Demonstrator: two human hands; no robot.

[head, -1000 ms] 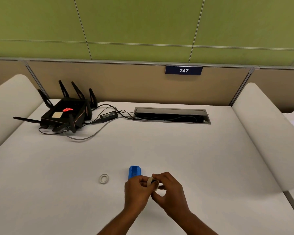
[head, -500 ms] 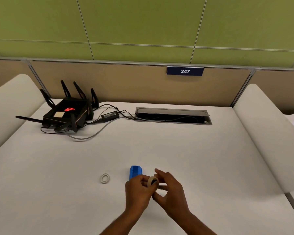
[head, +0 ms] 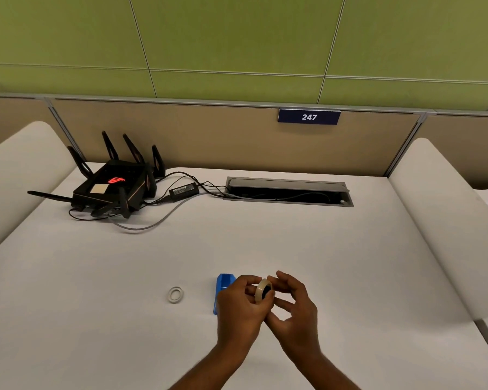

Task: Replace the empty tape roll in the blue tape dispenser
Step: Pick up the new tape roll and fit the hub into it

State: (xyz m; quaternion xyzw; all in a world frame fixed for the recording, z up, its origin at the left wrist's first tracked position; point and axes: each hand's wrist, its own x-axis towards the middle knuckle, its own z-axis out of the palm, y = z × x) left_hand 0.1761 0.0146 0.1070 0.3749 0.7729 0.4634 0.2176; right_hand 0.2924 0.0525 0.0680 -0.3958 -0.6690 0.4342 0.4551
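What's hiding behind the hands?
Behind the left hand lies the blue tape dispenser on the table; only its far end and left edge show, the rest is covered.

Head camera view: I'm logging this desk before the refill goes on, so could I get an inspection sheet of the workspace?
Surface: white desk, mostly bare.
Job's things: tape roll held above the desk; blue dispenser lying behind the left hand; empty core lying left of it.
Clutter: router at far left.
Grippers: left hand grips the roll; right hand open, fingers at the roll.
Cables: power brick and leads run into the cable hatch.
Surroundings: partition sign 247; green wall.
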